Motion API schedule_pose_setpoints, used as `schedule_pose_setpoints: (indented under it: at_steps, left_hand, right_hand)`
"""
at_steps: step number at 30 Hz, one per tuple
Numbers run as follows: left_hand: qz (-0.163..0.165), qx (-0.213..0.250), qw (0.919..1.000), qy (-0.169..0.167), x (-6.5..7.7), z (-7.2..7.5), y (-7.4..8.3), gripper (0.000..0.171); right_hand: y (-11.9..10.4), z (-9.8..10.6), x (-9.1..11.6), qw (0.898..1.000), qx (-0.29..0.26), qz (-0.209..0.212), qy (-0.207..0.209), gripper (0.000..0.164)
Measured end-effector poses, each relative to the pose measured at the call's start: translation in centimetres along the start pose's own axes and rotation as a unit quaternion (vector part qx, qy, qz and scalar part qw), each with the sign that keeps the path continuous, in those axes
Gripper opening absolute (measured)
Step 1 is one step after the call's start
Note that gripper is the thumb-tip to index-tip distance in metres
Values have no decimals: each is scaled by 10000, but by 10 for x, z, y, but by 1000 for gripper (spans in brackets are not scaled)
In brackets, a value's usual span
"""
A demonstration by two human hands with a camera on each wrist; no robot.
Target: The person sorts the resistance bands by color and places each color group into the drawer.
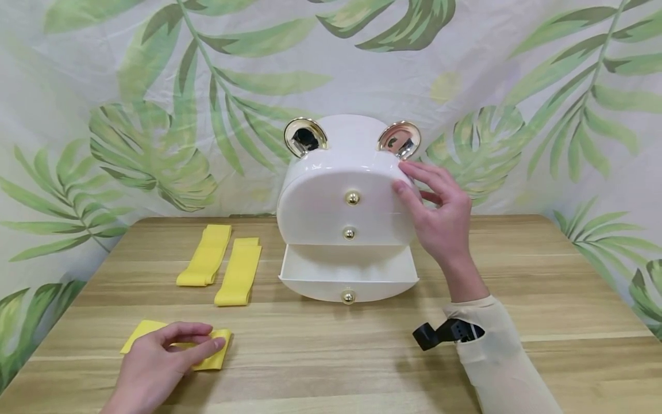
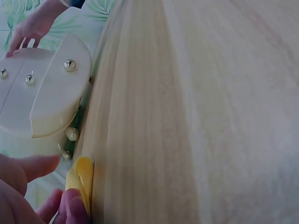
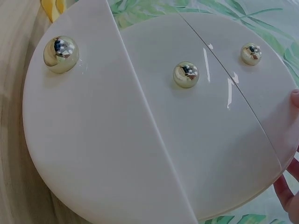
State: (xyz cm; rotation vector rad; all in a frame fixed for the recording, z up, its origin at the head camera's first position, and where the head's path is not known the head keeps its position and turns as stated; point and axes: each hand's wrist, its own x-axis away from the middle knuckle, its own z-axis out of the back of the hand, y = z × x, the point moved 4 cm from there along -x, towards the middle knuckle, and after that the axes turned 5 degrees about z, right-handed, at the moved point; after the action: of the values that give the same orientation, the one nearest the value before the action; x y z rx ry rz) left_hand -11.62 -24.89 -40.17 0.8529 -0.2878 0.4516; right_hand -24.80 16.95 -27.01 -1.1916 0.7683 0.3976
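A white storage box (image 1: 316, 204) with round gold knobs and two gold ears stands at the back middle. Its bottom drawer (image 1: 305, 286) is pulled out, and the inside visible from above is bare. My right hand (image 1: 439, 207) grips the box's upper right edge, thumb on the front face and fingers round the side. At front left, my left hand (image 1: 160, 359) is over a folded yellow strip (image 1: 213, 359) lying on the table. In the left wrist view its fingertips touch the strip (image 2: 83, 172), while the thumb stands apart from it.
Two more folded yellow strips, one farther left (image 1: 204, 256) and one nearer the box (image 1: 239, 273), lie on the wooden table (image 1: 331, 356). Behind the table hangs a leaf-patterned cloth (image 1: 248, 57). A black camera mount (image 1: 447, 332) sits on the right wrist.
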Motion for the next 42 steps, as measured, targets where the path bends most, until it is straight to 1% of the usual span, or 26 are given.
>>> schedule_pose_setpoints:
  at_steps: [2,5,8,14,17,21,26,31,34,37,39,42]
  left_hand:
    - [-111,-206,9997,-60,-2,-1,-1,61]
    - [-257,-332,9991,-96,-3,-4,-2,57]
    - [-281,-333,9990,-78,-4,-7,-2,56]
    - [-286,-560,9980,20,-6,-10,-2,56]
    - [-346,-626,9974,100,-6,-11,-1,55]
    - [-500,-657,9964,207,-7,-13,2,44]
    - [-616,-686,9956,178,-7,-11,3,33]
    - [-539,-751,9952,315,-7,-7,3,24]
    - [-406,-576,9968,390,-6,-4,1,24]
    - [-217,-262,9981,508,-3,-1,1,31]
    - [-153,-7,9978,640,-1,1,3,37]
    - [-239,436,9948,892,5,3,11,43]
  right_hand:
    - [0,0,0,10000,-11,-17,6,30]
    - [1,1,0,10000,-1,-49,20,30]
    - [0,1,0,10000,-1,-69,21,30]
    - [0,-1,1,10000,-19,-58,-14,30]
    - [0,-2,1,10000,29,-67,-10,30]
    - [0,0,1,10000,59,-66,18,29]
    - [1,0,1,10000,17,-68,19,30]
    - [2,2,1,10000,-23,-60,5,30]
    - [2,1,0,10000,-68,-51,-5,30]
    - [2,1,0,10000,-88,-26,-14,30]
    - [2,1,0,10000,-84,-13,-20,30]
    - [2,2,0,10000,-46,-7,-20,31]
